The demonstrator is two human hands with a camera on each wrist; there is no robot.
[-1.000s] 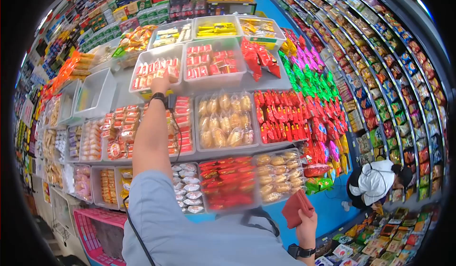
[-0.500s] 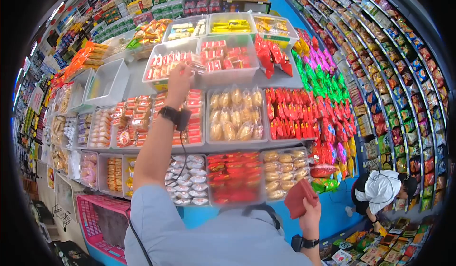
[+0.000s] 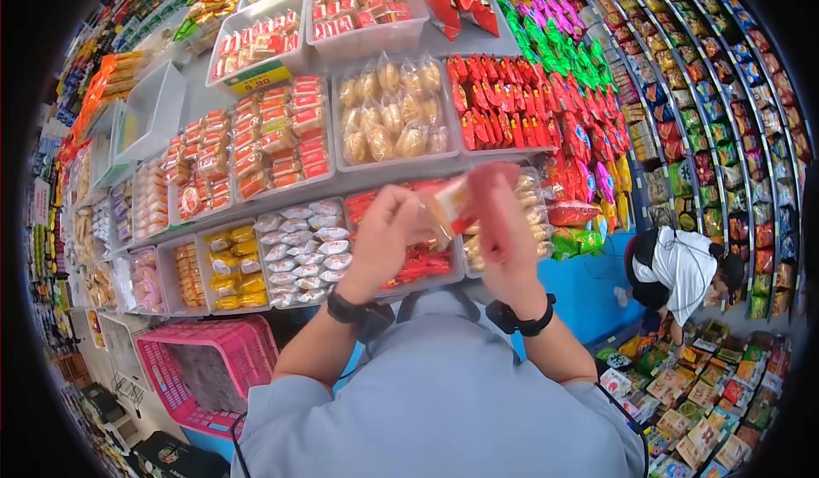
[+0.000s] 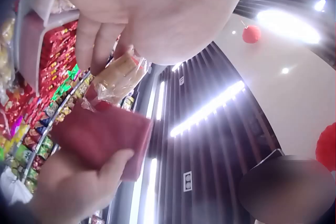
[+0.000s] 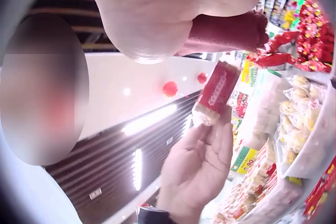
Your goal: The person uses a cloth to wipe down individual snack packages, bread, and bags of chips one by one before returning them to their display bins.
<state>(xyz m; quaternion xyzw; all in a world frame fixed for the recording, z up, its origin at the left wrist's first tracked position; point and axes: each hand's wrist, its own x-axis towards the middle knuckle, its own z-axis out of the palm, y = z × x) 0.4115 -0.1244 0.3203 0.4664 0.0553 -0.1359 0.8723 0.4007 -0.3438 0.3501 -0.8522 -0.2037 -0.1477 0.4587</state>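
Note:
Both hands meet in front of the body above the bins in the head view. My left hand (image 3: 384,235) holds a small snack packet (image 3: 450,208) in clear wrap with a red and cream label; the label shows plainly on the packet (image 5: 218,90) in the right wrist view. My right hand (image 3: 512,260) grips a folded dark red cloth (image 4: 113,132), its thumb lying across the face in the left wrist view. Blurred in the head view, the cloth stands upright right beside the packet's end. Below them, red-wrapped snacks (image 3: 418,265) fill a bin, partly covered by the hands.
Plastic bins of wrapped snacks cover the stepped display, among them white packets (image 3: 307,243) and bread rolls (image 3: 392,107). A pink basket (image 3: 247,350) stands at lower left. To the right, a person in a white top (image 3: 678,273) bends near the shelves.
My left hand has come back from the rear bin of red and white packets with one packet. My right hand has moved up and left with the cloth, toward the packet. The view has tilted downward.

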